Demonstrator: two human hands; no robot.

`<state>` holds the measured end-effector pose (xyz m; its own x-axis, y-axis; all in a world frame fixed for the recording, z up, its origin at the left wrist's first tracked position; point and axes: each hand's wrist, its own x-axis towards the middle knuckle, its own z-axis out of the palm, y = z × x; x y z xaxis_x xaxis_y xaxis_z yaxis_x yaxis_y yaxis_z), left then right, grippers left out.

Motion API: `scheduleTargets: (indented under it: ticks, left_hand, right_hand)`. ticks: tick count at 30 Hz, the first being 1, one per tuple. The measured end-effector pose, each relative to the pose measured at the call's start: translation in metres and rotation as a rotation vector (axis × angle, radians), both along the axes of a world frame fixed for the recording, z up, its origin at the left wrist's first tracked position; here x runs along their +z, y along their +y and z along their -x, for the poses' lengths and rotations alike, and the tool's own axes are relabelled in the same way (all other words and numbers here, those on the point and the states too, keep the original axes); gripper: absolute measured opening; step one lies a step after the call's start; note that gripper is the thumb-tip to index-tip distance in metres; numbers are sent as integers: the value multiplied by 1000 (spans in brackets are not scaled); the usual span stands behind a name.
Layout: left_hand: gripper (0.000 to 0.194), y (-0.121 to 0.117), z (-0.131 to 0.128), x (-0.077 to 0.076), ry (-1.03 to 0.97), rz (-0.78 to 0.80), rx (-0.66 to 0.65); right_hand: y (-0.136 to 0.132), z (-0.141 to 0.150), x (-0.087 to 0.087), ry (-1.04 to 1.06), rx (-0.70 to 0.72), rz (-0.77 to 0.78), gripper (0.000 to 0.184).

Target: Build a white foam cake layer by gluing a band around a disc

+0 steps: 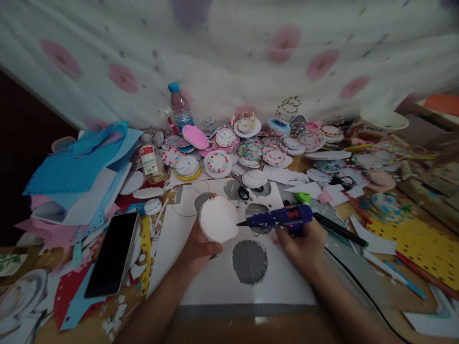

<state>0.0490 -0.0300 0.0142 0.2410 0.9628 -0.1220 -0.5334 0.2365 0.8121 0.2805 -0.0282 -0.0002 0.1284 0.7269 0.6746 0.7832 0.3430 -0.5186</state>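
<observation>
My left hand [201, 248] is closed on a round white disc [218, 219], with its flat face tilted towards me. In my right hand [306, 241] is a blue glue gun [279, 219], its dark nozzle pointing left at the disc's right edge. Whether the nozzle touches the disc I cannot tell. Below both hands lies a large white paper sheet [222, 291] with several round holes cut through it. A grey surface shows through the cut hole [250, 262] closest to me. Black-handled scissors [244, 192] rest near the sheet's far part.
Decorated paper discs [217, 163] are heaped along the back, beside a water bottle [180, 107]. To the left are a phone [114, 253], a clear labelled bottle [152, 160] and blue sheets [71, 167]. A black cord [353, 277] and yellow dotted sheet [419, 243] lie right.
</observation>
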Motion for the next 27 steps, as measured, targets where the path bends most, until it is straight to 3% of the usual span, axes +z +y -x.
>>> scheduleTargets:
  ticks: [12, 27]
  left_hand:
    - [102, -1, 3, -9, -8, -40, -13]
    - [104, -2, 2, -5, -31, -24, -66]
  right_hand:
    - [0, -1, -1, -7, -32, -2, 17]
    - [1, -1, 1, 23, -63, 12, 15]
